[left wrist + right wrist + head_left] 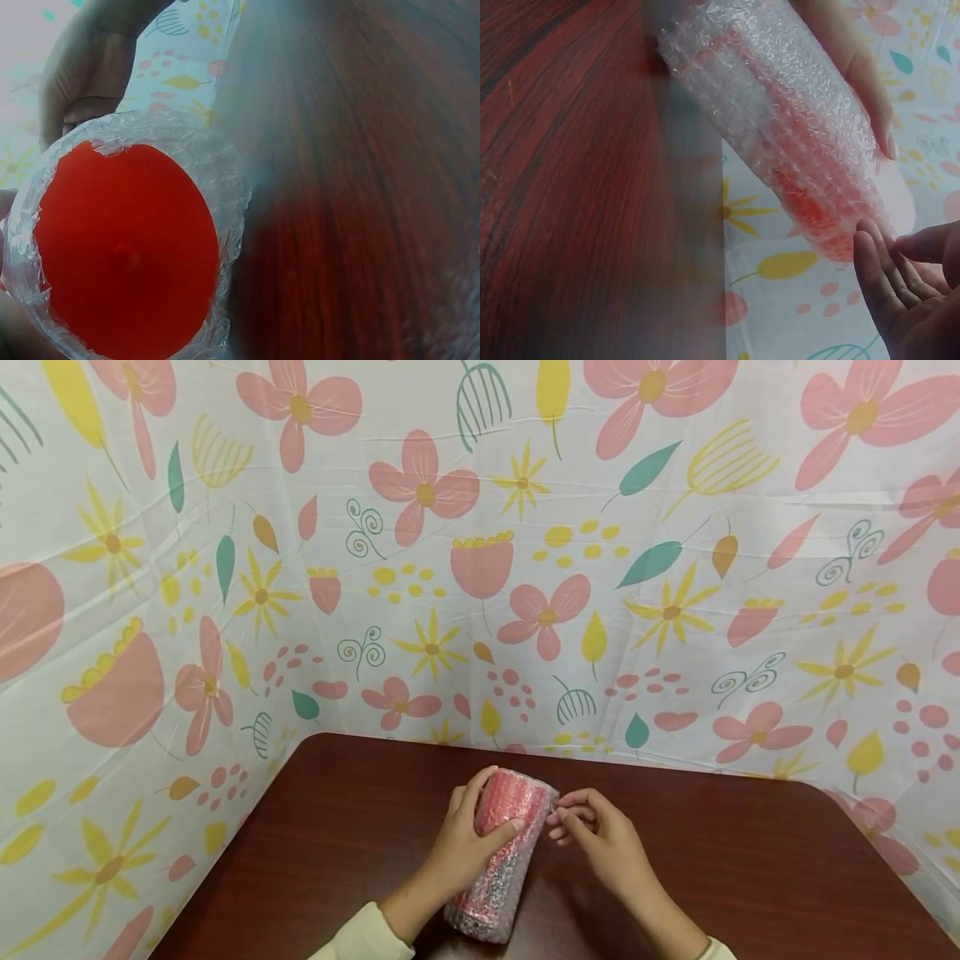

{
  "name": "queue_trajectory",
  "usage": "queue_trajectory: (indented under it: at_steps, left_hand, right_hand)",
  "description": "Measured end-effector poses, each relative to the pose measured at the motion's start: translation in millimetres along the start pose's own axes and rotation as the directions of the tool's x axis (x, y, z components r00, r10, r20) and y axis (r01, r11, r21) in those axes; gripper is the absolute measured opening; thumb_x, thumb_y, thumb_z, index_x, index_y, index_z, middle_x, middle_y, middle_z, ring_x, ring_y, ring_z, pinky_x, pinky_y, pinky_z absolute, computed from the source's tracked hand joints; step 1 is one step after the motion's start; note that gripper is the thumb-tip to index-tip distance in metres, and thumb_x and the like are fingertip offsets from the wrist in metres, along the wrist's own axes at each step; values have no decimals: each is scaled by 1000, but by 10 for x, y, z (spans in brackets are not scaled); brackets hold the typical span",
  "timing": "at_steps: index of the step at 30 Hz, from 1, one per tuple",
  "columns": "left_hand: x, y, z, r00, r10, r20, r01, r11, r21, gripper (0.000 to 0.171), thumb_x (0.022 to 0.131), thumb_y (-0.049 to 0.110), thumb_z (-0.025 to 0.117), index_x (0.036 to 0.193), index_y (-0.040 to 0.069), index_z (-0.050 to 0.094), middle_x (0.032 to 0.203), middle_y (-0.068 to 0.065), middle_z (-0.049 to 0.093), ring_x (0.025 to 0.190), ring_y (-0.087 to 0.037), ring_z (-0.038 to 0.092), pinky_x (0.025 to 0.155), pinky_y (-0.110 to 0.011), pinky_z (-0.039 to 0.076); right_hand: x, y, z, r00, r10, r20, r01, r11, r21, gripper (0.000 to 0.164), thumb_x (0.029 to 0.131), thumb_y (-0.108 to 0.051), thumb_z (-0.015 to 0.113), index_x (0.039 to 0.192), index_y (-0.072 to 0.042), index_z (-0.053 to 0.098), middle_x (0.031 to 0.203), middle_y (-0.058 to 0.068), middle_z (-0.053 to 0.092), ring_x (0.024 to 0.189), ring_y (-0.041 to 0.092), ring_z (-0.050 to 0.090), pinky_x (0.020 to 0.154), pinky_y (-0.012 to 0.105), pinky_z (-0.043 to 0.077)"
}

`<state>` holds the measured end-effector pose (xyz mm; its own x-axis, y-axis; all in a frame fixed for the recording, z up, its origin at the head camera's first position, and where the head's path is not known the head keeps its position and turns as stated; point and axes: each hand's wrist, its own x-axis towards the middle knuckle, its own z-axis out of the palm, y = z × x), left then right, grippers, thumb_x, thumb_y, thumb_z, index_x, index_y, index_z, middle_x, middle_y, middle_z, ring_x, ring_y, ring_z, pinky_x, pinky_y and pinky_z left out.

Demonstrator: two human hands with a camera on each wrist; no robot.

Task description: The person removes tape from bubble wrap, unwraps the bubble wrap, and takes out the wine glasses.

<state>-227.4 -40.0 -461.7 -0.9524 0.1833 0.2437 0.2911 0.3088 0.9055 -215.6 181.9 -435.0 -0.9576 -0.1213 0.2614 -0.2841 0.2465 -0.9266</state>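
A red cylinder (pixel 131 255) wrapped in clear bubble wrap (pixel 742 97) is held tilted over the table, its far end leaning right in the head view. My left hand (pixel 461 843) grips it from the left, the thumb lying across its upper side. At the far right edge of the wrap, my right hand (pixel 603 835) pinches the film between thumb and fingertips. The left wrist view shows the cylinder's flat red end bare, ringed by wrap. Part of the left hand's fingers is hidden behind the cylinder.
The dark reddish-brown wooden table (pixel 360 793) has rounded far corners. Behind and left of it hangs a white cloth (pixel 420 585) printed with pink, yellow and green flowers and leaves.
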Motion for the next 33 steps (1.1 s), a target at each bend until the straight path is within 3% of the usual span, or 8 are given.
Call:
queue_trajectory:
  at_steps: [9,13,19,27,33]
  left_hand:
    - [8,-24,0,1000,5,11,-5,1000,-9,78,88,53,74,151,52,28,133,-6,43,111,-21,54,90,-40,49]
    - [9,-24,0,1000,7,18,-7,1000,-7,78,88,54,74,151,53,27,133,-6,43,111,-21,54,91,-40,49]
    - [8,-19,3,1000,7,30,-7,1000,-6,78,88,54,73,151,53,27,136,-6,42,113,-22,54,90,-40,49]
    - [0,-17,14,1000,17,13,-17,1000,9,78,88,51,75,151,49,29,135,-7,43,115,-23,54,92,-42,49]
    - [-3,-10,16,1000,19,12,-19,1000,3,78,87,50,75,151,50,30,135,-6,42,115,-23,54,92,-42,50]
  right_hand:
    - [-3,-10,13,999,50,22,-49,998,-35,16,102,-10,59,108,1,68,93,23,71,79,13,71,72,29,61]
    - [3,-15,16,999,28,33,-27,1000,-13,18,103,-11,57,106,3,67,92,23,71,80,17,72,74,31,61]
    - [8,-13,12,999,29,25,-28,999,-25,20,99,-21,65,101,-1,68,88,21,73,77,19,73,72,33,62]
    - [-4,-40,-18,995,61,76,-61,998,4,24,101,-15,62,111,6,61,92,20,75,81,21,75,75,34,62]
    - [7,-64,-43,994,93,61,-88,993,-80,21,99,-21,65,106,-1,67,94,15,75,82,20,74,73,30,61]
